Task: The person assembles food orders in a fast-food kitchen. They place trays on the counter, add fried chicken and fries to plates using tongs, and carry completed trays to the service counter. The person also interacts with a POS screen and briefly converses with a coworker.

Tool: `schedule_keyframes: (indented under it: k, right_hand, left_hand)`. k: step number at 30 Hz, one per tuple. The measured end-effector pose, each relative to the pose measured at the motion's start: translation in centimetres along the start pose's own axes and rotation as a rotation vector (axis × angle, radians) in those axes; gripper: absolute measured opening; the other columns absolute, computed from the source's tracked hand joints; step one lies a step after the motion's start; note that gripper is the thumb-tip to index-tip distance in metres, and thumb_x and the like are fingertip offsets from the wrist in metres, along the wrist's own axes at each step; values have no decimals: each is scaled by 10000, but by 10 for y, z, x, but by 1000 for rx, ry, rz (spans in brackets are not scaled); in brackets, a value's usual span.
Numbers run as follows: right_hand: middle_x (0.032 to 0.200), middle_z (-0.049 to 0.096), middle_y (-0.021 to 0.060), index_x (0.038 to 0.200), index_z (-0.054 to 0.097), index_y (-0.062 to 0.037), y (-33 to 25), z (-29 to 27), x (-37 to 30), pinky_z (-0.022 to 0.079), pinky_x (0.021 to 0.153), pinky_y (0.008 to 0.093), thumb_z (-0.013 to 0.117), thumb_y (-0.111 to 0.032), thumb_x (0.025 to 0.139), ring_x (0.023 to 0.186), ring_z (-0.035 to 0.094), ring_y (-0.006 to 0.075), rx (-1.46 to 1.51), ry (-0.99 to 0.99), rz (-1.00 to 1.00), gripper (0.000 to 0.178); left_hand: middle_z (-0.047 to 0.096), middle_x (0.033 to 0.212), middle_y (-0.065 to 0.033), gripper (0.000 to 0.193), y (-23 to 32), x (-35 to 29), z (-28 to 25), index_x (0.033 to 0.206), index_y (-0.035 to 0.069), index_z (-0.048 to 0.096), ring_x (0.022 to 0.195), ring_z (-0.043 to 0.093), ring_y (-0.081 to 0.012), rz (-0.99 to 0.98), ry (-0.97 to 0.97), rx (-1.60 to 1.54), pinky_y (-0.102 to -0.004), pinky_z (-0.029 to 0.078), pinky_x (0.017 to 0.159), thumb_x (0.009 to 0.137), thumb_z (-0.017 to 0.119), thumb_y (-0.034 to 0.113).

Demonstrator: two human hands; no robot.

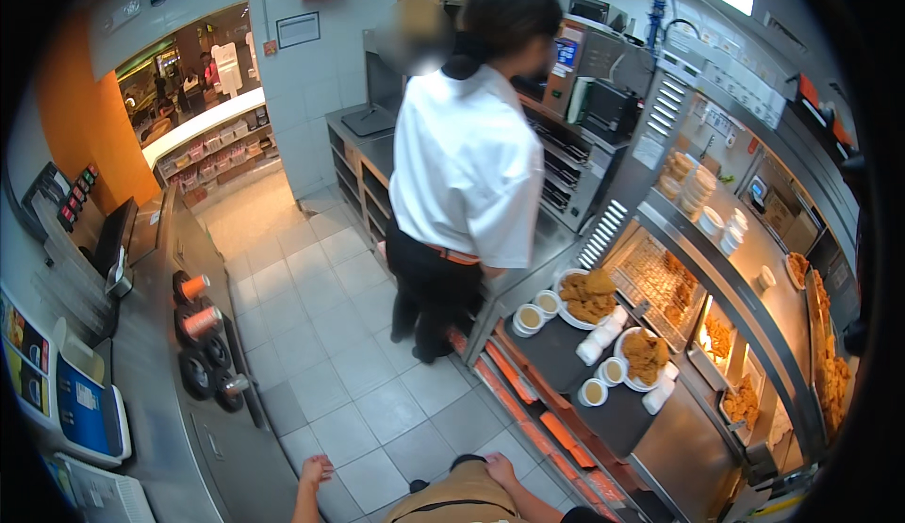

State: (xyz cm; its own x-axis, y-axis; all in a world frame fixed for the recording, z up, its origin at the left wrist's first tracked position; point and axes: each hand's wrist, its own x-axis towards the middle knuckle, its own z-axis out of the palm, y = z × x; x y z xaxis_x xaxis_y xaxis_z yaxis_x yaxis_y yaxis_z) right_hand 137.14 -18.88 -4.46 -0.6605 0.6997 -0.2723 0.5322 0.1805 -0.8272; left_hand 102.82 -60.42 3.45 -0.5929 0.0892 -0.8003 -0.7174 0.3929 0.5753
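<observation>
My left hand (317,469) hangs over the tiled floor, its fingers loosely bent and nothing in it. Close to the front of my tan clothing (462,491), my right hand (500,469) hangs with its fingers loose and no object visible in it. Both hands are apart from the counter. To the right, dark trays (545,357) carry a plate of fried chicken (587,297) and a second plate of fried chicken (645,355). Beside them are white wrapped bundles (600,336) and small cups (594,392).
A co-worker in a white shirt (462,160) stands ahead, turned away, by the metal counter. Red-orange trays (564,438) are stacked under the right counter. A lit warmer (660,283) holds more chicken. On the left runs a steel cabinet (236,457) with cup dispensers (200,323).
</observation>
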Motion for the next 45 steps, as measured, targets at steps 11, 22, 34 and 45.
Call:
schedule_keyframes:
  k: [11,22,34,45]
  right_hand:
    - [727,566,-41,1177,627,-51,-409,243,224,425,605,215,574,-17,866,619,475,51,115,-1053,-41,317]
    - [1014,584,134,1263,549,-21,-1034,382,428,489,805,381,617,37,807,878,595,261,596,-949,-1322,464]
    - [933,620,155,1119,628,-26,-1393,603,598,503,683,374,655,-89,794,805,615,253,929,-1008,-1403,333]
    - [909,645,93,1284,576,-50,-1382,877,909,506,763,343,607,33,813,863,619,218,382,-1208,-1001,480]
  left_hand:
    - [685,1062,-82,372,347,133,-101,1301,66,566,942,656,-166,547,-217,-192,-324,536,801,950,569,190]
    - [688,1018,-64,421,407,292,-231,1286,25,588,897,649,-129,177,-98,-338,-270,524,762,900,669,172]
    - [627,1228,-209,471,844,612,-497,1313,83,579,1143,596,-341,872,369,595,-429,466,983,903,628,311]
    - [602,1266,-185,525,1119,741,-638,1340,93,548,1129,594,-346,689,257,748,-423,465,979,888,639,343]
